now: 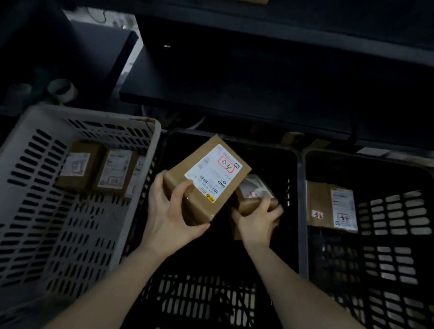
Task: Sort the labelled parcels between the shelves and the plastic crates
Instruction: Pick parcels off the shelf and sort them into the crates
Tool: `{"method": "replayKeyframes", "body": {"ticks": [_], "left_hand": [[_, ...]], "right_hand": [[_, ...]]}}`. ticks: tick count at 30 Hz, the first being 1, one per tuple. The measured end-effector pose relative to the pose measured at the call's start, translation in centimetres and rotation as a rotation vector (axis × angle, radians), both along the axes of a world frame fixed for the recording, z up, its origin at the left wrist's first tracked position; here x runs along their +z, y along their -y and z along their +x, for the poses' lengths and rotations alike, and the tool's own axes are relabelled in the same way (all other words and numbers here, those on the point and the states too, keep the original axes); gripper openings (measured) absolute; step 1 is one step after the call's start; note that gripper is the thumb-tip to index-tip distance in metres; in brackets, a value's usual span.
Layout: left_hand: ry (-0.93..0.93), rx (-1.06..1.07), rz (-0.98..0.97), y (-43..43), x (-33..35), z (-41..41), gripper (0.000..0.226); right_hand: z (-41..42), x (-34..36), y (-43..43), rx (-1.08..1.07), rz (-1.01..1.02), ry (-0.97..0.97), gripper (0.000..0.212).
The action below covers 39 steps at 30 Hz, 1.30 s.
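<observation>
Centrally, grips large brown labelled cardboard parcel (210, 174) in left fingers (183, 191), smaller brown parcel (250, 192) in right fingers (265, 205), over black plastic crate (299, 182).

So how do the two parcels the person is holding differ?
The larger parcel in the left hand is bigger than the smaller parcel in the right hand. The larger parcel's white label lies flat with a red-boxed mark; the smaller parcel's looks crumpled, partly hidden. Both are brown, held over the black middle crate.
</observation>
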State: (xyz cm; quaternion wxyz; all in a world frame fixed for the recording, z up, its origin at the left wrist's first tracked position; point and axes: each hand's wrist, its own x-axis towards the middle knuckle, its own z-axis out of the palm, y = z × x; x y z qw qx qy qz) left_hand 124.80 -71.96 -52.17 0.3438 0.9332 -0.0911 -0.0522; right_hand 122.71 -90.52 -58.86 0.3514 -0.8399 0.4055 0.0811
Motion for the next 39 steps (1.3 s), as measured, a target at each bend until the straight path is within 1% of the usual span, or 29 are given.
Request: {"method": "replayKeyframes", "body": {"ticks": [4,9,11,13,15,17,19,20,22,25,27,28,29,31,32,33,34,36,37,39], "left_hand": [[0.083,-0.094,0.056,-0.8,-0.7,0.1,0.099],[0.132,-0.159,0.045,-1.4,-0.9,0.0,0.092],[0.142,-0.16,0.034,-1.4,-0.9,-0.1,0.091],[0.155,-0.17,0.035,-1.4,-1.1,-0.2,0.09],[0.172,-0.183,0.045,-1.5,-1.4,-0.2,0.091],[0.182,-0.194,0.048,-1.6,-1.5,-0.3,0.092],[0.186,-0.208,0.041,-1.8,-1.4,-0.2,0.092],[0.194,-0.216,0.038,-1.9,-1.4,-0.2,0.091],[0.206,-0.23,0.041,-2.1,-1.5,-0.2,0.09],[0.226,-0.247,0.051,-2.2,-1.6,-0.2,0.089],[0.251,-0.256,0.054,-2.2,-1.8,-0.3,0.088],[0.256,-0.259,0.051,-2.2,-1.8,-0.3,0.088],[0.259,-0.263,0.049,-2.2,-1.9,-0.3,0.088],[0.276,-0.274,0.06,-2.3,-2.1,-0.3,0.088],[0.283,-0.278,0.069,-2.4,-2.2,-0.4,0.088],[0.287,-0.282,0.076,-2.4,-2.3,-0.4,0.088],[0.286,-0.284,0.082,-2.5,-2.3,-0.4,0.089],[0.268,-0.29,0.092,-2.6,-2.2,-0.4,0.09],[0.253,-0.293,0.097,-2.6,-2.0,-0.4,0.091],[0.215,-0.297,0.102,-2.7,-1.6,-0.3,0.094]], "right_hand": [[-2.0,-2.6,-1.5,0.035,-0.031,-0.007,0.092],[-1.6,-3.0,-1.5,0.192,-0.315,-0.02,0.094],[-1.2,-2.7,-1.1,0.223,-0.353,-0.025,0.089],[-0.9,-2.5,-0.7,0.245,-0.352,-0.055,0.09],[-0.9,-2.3,-0.5,0.286,-0.336,-0.126,0.094],[-1.4,-2.4,-0.6,0.283,-0.222,-0.243,0.101],[-2.2,-2.7,-1.0,0.182,-0.039,-0.342,0.111],[-2.7,-2.9,-1.2,0.116,0.034,-0.358,0.115],[-3.6,-3.1,-1.4,0.076,0.052,-0.332,0.116],[-4.1,-3.4,-1.6,0.154,-0.088,-0.256,0.113],[-3.9,-4.0,-1.7,0.171,-0.136,-0.187,0.112],[-3.5,-4.4,-1.6,0.147,-0.137,-0.156,0.112],[-3.1,-4.9,-1.4,0.074,-0.101,-0.13,0.111],[-2.2,-5.6,-0.9,-0.114,0.012,-0.109,0.107],[-1.8,-5.9,-0.6,-0.166,0.045,-0.117,0.106],[-1.6,-5.9,-0.4,-0.1,0.026,-0.161,0.106],[-1.6,-5.6,-0.4,0.01,-0.017,-0.203,0.105],[-1.2,-5.2,-0.2,0.124,-0.093,-0.208,0.097],[-1.0,-4.8,-0.1,0.101,-0.059,-0.178,0.089],[-0.4,-3.8,0.2,0.039,0.003,-0.061,0.061]]}}
